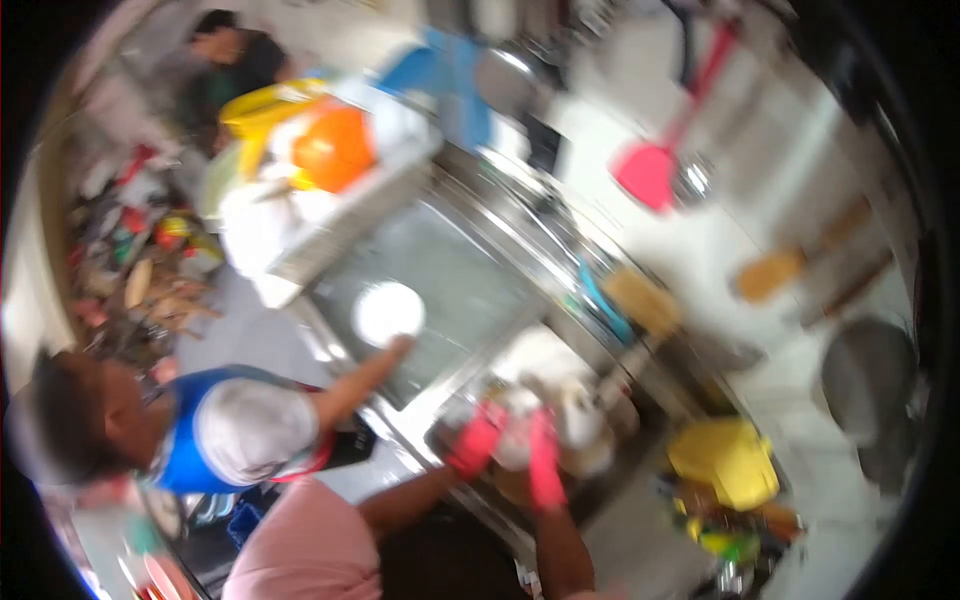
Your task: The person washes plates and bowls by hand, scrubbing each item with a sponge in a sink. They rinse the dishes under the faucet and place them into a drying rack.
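Observation:
Both my hands wear pink-red gloves and are down in a sink basin [620,490] among whitish dishes. My left hand [476,438] is at the left side of a pale rounded dish [514,446], and my right hand [544,462] is at its right side. Motion blur smears the fingers, so their grip on this dish does not show clearly. More bowl-like dishes [578,418] lie just right of my right hand. Beside me, a person in a blue and white top reaches a hand [400,345] to a white round plate [389,314] over the neighbouring basin of water [450,270].
A tub [350,225] of white, orange and yellow items stands beyond the water basin. A yellow container [725,462] stands to the right. A pink spatula [645,175] and wooden utensils [770,275] hang on the tiled wall. Another person [245,60] is farther back.

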`<state>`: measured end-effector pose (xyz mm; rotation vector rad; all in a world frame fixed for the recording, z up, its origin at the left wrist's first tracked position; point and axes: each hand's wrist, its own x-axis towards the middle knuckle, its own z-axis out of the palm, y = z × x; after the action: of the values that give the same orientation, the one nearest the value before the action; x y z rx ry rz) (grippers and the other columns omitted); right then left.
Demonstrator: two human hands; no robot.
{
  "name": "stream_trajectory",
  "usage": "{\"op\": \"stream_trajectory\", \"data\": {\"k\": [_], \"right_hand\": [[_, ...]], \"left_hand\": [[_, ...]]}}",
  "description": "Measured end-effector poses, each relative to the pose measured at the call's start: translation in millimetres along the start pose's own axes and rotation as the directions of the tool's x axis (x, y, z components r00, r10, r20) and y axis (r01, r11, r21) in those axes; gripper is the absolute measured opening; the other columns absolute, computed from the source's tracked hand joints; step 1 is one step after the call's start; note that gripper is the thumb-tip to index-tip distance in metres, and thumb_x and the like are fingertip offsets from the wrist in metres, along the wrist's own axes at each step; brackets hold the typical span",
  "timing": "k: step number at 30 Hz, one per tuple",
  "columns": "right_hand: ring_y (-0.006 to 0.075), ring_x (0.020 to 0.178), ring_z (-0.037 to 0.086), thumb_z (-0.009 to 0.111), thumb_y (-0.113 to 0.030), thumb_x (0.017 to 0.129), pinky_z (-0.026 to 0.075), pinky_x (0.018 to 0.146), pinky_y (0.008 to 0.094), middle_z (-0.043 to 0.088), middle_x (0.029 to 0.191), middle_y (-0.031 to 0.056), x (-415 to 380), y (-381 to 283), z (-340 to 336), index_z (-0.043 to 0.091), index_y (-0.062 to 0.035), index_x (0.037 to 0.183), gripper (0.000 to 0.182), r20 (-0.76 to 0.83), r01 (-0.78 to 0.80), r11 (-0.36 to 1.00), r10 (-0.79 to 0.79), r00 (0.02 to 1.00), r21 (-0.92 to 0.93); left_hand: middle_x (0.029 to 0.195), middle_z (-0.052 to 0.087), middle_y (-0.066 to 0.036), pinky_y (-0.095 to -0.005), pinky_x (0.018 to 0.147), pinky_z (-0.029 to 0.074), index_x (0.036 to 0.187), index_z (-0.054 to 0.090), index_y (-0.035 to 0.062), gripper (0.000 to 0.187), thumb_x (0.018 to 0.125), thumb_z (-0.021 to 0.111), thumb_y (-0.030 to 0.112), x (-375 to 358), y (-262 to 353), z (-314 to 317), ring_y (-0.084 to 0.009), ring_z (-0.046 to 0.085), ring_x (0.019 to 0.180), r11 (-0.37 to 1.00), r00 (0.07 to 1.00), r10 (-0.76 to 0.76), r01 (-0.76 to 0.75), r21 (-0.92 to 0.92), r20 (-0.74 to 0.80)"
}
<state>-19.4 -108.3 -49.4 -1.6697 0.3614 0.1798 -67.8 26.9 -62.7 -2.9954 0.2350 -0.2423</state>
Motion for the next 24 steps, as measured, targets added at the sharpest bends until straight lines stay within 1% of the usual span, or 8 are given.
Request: {"op": "stream_trajectory", "data": {"k": [2, 3, 5, 11, 14, 19, 22, 24], "right_hand": [[0.0226, 0.101, 0.062, 0.053, -0.026, 0.099, 0.049, 0.089, 0.0306, 0.063, 0.114, 0.011, -4.6, -35.3, 7.0, 0.051, -0.0037, 0.133, 0.041, 0.227, -0.177, 0.926, 0.103, 0.969, 0.334], [0.0235, 0.102, 0.062, 0.054, -0.022, 0.098, 0.048, 0.091, 0.0312, 0.063, 0.115, 0.0119, -7.0, -48.0, 13.6, 0.052, -0.0036, 0.132, 0.039, 0.308, -0.227, 0.898, 0.11, 0.945, 0.376], [0.0254, 0.104, 0.063, 0.057, -0.015, 0.095, 0.047, 0.095, 0.033, 0.064, 0.115, 0.0149, -6.3, -42.2, 11.9, 0.055, -0.0017, 0.129, 0.036, 0.341, 0.013, 0.993, -0.054, 0.938, 0.121], [0.0308, 0.095, 0.066, 0.059, -0.014, 0.087, 0.052, 0.082, 0.0376, 0.069, 0.097, 0.0153, -15.0, -16.8, -49.7, 0.067, 0.0, 0.099, 0.02, 0.445, 0.546, 0.693, -0.347, 0.826, -0.472], [0.0356, 0.09, 0.065, 0.062, -0.016, 0.083, 0.053, 0.077, 0.0386, 0.067, 0.093, 0.0191, 19.9, 11.6, -52.0, 0.065, 0.0003, 0.097, 0.022, 0.126, 0.304, 0.623, -0.314, 0.941, -0.721], [0.0144, 0.069, 0.058, 0.063, -0.01, 0.085, 0.051, 0.066, 0.0302, 0.061, 0.08, 0.0091, 19.7, -32.2, 2.8, 0.062, -0.0012, 0.093, 0.012, 0.239, 0.13, 0.975, -0.171, 0.956, 0.179], [0.0219, 0.083, 0.065, 0.06, -0.006, 0.086, 0.052, 0.08, 0.0318, 0.068, 0.09, 0.01, 21.8, -12.9, -22.9, 0.065, -0.0015, 0.1, 0.015, 0.476, 0.525, 0.82, -0.377, 0.794, -0.227], [0.0224, 0.082, 0.065, 0.062, -0.011, 0.085, 0.052, 0.079, 0.0324, 0.067, 0.089, 0.0104, 13.2, 9.1, -55.6, 0.064, -0.0022, 0.099, 0.016, 0.531, 0.354, 0.878, -0.143, 0.835, -0.321]], "left_hand": [[0.104, 0.062, -0.019, -0.0406, 0.086, 0.049, 0.11, 0.059, 0.0021, 0.029, 0.097, 0.047, 0.024, 34.9, 1.9, -76.4, -0.0317, 0.061, 0.092, 0.282, 0.834, -0.396, 0.509, -0.813, 0.385], [0.109, 0.063, -0.021, -0.0422, 0.092, 0.047, 0.118, 0.057, 0.0018, 0.037, 0.098, 0.048, 0.032, 18.8, 23.8, 14.0, -0.0356, 0.061, 0.1, 0.59, 0.936, -0.334, 0.302, -0.749, 0.114], [0.124, 0.06, -0.021, -0.0431, 0.096, 0.046, 0.13, 0.052, 0.0055, 0.046, 0.099, 0.047, 0.038, 42.3, 6.2, -103.6, -0.0382, 0.059, 0.111, 0.035, 0.703, -0.441, 0.635, -0.772, 0.558], [0.126, 0.06, -0.021, -0.0426, 0.098, 0.045, 0.141, 0.044, 0.01, 0.054, 0.101, 0.041, 0.046, 43.0, -22.9, -127.1, -0.0402, 0.058, 0.114, -0.01, 0.674, -0.45, 0.653, -0.758, 0.586], [0.124, 0.062, -0.021, -0.0418, 0.1, 0.043, 0.141, 0.045, 0.0115, 0.054, 0.101, 0.039, 0.047, 31.3, -2.1, -111.9, -0.0396, 0.059, 0.112, 0.065, 0.761, -0.45, 0.55, -0.833, 0.468], [0.134, 0.054, -0.022, -0.04, 0.096, 0.046, 0.144, 0.04, 0.0062, 0.058, 0.101, 0.042, 0.045, 48.9, 7.2, -72.7, -0.038, 0.057, 0.117, 0.157, 0.85, -0.385, 0.445, -0.881, 0.361], [0.13, 0.057, -0.022, -0.0401, 0.102, 0.042, 0.138, 0.048, 0.0079, 0.051, 0.101, 0.041, 0.043, 62.2, -12.4, -110.4, -0.0376, 0.055, 0.12, 0.119, 0.786, -0.464, 0.511, -0.851, 0.408], [0.128, 0.058, -0.022, -0.0402, 0.102, 0.042, 0.135, 0.05, 0.0068, 0.05, 0.101, 0.042, 0.042, 69.3, -31.9, -137.6, -0.0379, 0.055, 0.119, 0.023, 0.736, -0.429, 0.589, -0.808, 0.524]]}}
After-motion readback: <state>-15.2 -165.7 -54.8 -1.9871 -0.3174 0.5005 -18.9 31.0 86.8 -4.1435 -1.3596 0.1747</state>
